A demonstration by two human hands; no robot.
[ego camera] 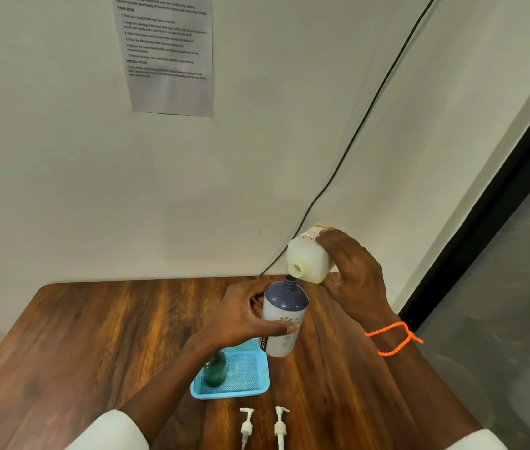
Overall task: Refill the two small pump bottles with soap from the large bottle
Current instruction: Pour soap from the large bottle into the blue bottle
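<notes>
Right hand wraps the large bottle, tipped hard, its open mouth just above the neck of the grey pump bottle. Left hand grips that bottle, steadying it over the table. Pouring step, I'd say; no stream visible. Next: tip gently, keeping mouths aligned. Green bottle waits in the blue tray; two pump heads lie nearer.

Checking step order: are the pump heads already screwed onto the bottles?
No, both pump heads lie loose on the table, near its front edge.
</notes>
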